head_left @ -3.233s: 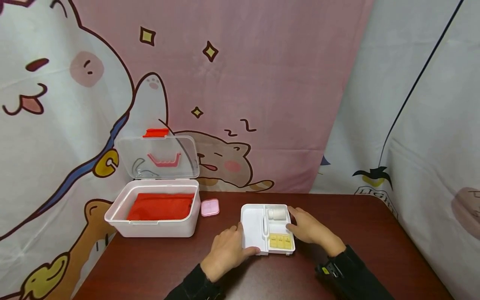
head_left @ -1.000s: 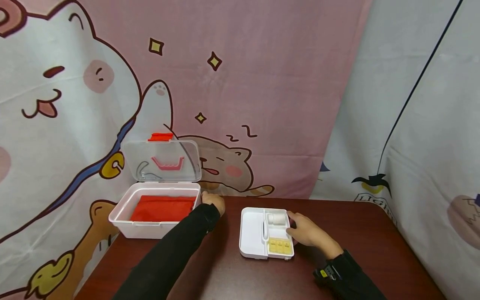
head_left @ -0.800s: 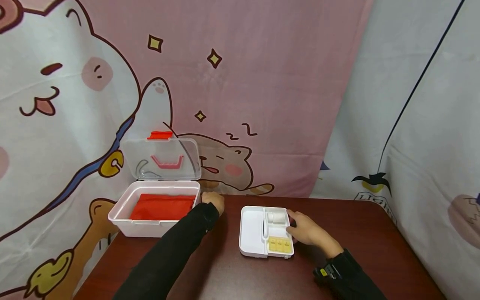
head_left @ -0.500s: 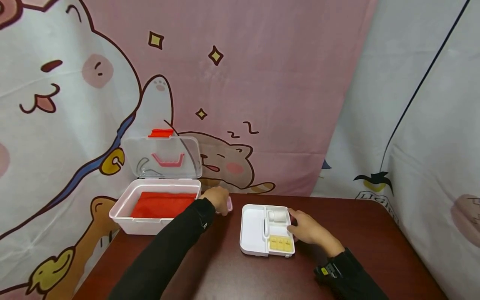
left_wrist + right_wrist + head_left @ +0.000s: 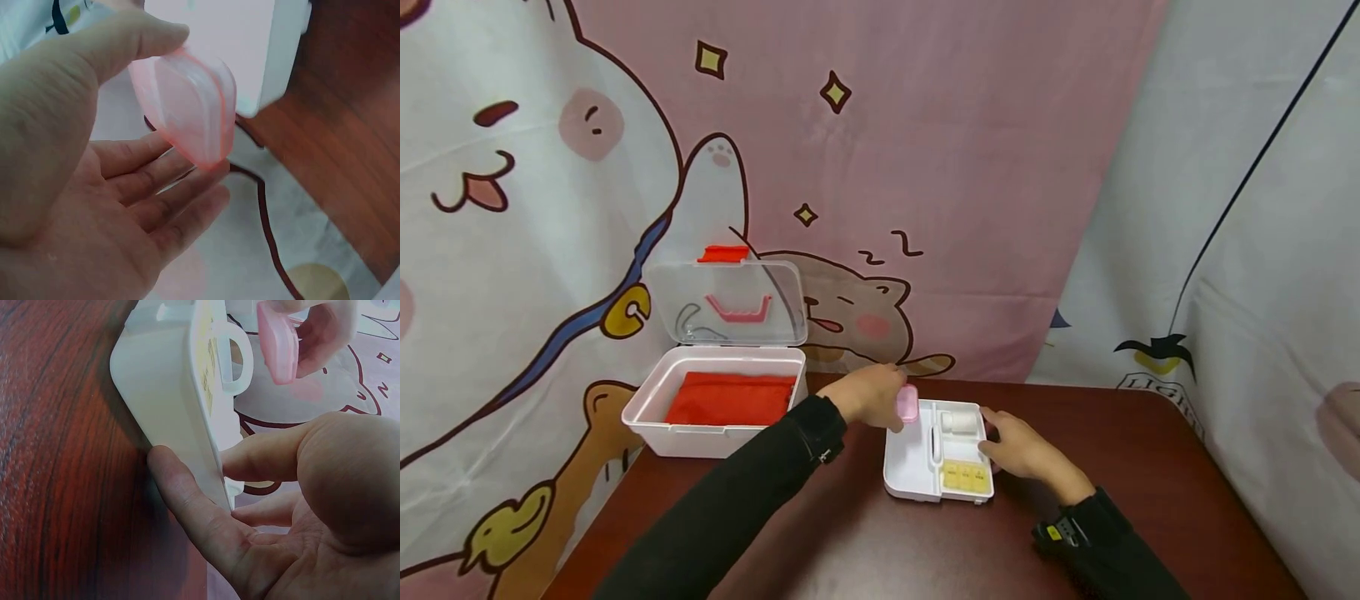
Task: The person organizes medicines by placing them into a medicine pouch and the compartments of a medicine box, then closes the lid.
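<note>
My left hand pinches a small pink plastic case between thumb and fingers. It holds the case above the left half of a white compartment box, which lies open on the table. Several yellow lidded compartments fill the box's near right part, and a white roll sits in its far right part. At the box's right edge, my right hand grips the side wall. In the right wrist view, one finger lies along the outside of that wall, with the thumb across its rim.
To the left stands a white bin with folded red cloth inside. Its clear lid is raised, with a pink handle. A printed cloth hangs behind the brown table.
My left hand has left the white box, taken the pink case from beside the bin and carried it right over the box. The right hand has stayed at the box's right edge.
</note>
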`<act>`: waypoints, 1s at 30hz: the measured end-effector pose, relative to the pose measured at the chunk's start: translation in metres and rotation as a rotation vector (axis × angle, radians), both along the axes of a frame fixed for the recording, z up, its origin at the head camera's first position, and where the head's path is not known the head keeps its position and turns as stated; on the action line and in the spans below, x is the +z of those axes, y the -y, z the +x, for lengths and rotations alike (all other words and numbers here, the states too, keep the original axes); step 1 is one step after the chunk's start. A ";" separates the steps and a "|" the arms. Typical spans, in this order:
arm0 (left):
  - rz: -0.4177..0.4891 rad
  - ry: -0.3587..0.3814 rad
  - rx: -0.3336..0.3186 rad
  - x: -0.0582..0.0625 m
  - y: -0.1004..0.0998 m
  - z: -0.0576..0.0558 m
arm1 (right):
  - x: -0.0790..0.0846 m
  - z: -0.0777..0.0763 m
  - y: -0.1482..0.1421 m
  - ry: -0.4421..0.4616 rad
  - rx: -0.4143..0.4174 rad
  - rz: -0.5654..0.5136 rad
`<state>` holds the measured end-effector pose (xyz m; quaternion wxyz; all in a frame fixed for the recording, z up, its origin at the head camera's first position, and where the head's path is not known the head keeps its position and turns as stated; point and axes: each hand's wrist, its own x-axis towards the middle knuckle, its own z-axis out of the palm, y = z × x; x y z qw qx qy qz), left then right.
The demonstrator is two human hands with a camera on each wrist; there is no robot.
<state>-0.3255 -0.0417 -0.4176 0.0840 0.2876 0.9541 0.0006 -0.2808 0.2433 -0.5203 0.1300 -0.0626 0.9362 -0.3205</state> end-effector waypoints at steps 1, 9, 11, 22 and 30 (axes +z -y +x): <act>-0.008 0.001 -0.006 -0.002 -0.003 0.002 | 0.000 0.000 0.000 -0.001 0.002 0.001; -0.073 0.003 -0.052 -0.027 -0.017 0.011 | 0.001 0.000 -0.001 0.004 0.005 -0.010; -0.078 0.008 -0.046 -0.032 -0.020 0.013 | 0.001 -0.001 -0.001 0.004 0.006 -0.010; -0.131 -0.025 -0.062 -0.050 -0.025 0.015 | 0.001 -0.002 -0.001 0.011 0.003 -0.023; -0.151 -0.043 -0.072 -0.055 -0.024 0.021 | 0.004 -0.001 -0.001 0.013 0.002 -0.025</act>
